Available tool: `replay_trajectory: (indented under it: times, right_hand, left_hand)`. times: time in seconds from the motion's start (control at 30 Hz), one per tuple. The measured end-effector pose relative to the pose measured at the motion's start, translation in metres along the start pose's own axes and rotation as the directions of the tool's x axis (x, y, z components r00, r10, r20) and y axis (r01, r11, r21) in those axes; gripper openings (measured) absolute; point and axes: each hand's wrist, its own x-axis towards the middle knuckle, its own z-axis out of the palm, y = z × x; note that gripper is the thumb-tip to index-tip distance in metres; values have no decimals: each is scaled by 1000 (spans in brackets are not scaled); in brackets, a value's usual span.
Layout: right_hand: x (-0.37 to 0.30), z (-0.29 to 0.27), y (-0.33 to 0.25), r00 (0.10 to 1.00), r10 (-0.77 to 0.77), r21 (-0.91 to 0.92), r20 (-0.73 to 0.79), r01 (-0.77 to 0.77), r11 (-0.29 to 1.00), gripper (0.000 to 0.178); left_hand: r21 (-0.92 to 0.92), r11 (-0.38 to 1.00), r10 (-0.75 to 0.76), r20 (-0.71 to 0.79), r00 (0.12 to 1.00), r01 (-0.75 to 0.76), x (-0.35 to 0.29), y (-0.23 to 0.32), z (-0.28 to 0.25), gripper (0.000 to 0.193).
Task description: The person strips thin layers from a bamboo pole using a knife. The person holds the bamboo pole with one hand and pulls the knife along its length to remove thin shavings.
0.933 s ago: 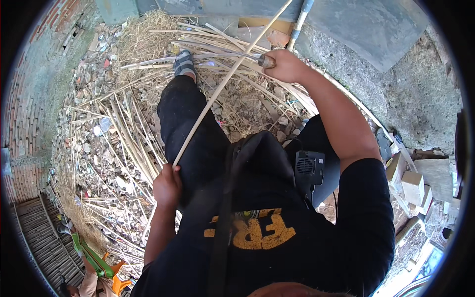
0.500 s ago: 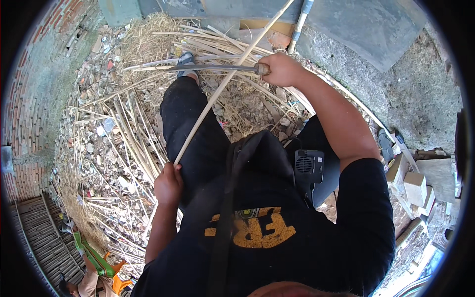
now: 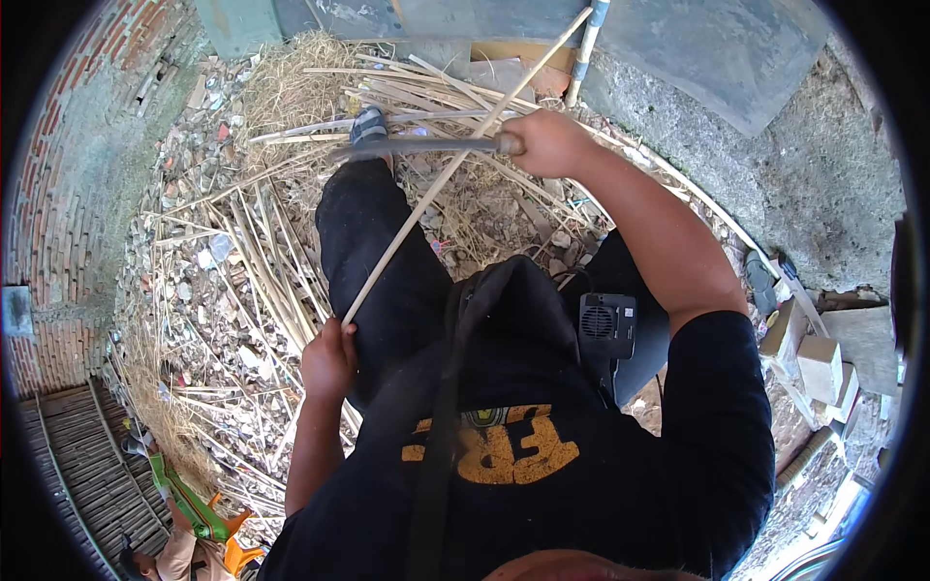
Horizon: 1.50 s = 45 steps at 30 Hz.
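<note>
Pale strip (image 3: 441, 186) slants fwd & R fr. my L hand (image 3: 328, 362), thumb & fingers pinching near end; R hand (image 3: 550, 142) fingers curled rd. knife (image 3: 421, 146) hndl, blade L of them, crossing strip.

We're looking at rough ground (image 3: 484, 228) littered with stones (image 3: 560, 238). Up top, a straw heap (image 3: 291, 82) is lying left of a pale strip pile (image 3: 421, 94), strips crossing at shallow angles. On the left, a strip bundle (image 3: 266, 271) is slanting down rightward, a clear plastic piece (image 3: 219, 249) lying near it. Lower left, loose strips (image 3: 228, 391) are lying scattered, dry grass (image 3: 155, 392) edging them. Far right, pale blocks (image 3: 820, 364) are sitting close together; we're not resolving whether all are touching ground.
</note>
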Motion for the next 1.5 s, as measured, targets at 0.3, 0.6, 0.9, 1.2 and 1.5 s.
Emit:
replay_trajectory:
  times: [0.3,0.6,0.9,1.2,1.5]
  right_hand:
    - [9,-6,33,987,139,73,-84,-133,988,36]
    - [9,-12,43,963,263,99,-66,-256,962,36]
    - [-8,-13,-10,998,-58,-19,35,59,998,27]
    - [-3,-27,14,998,-63,-65,-30,61,996,24]
    - [-7,-29,-10,991,-125,-175,40,130,976,20]
  left_hand:
    - [-100,994,35,-50,998,-40,3,-3,1,27]
    - [-61,995,68,-79,995,-73,7,-2,2,29]
    - [-83,997,3,-44,999,-7,0,5,4,30]
    - [-233,972,22,-10,1000,-24,8,-3,-10,32]
    - [-194,981,5,-71,997,-19,3,-4,-4,34]
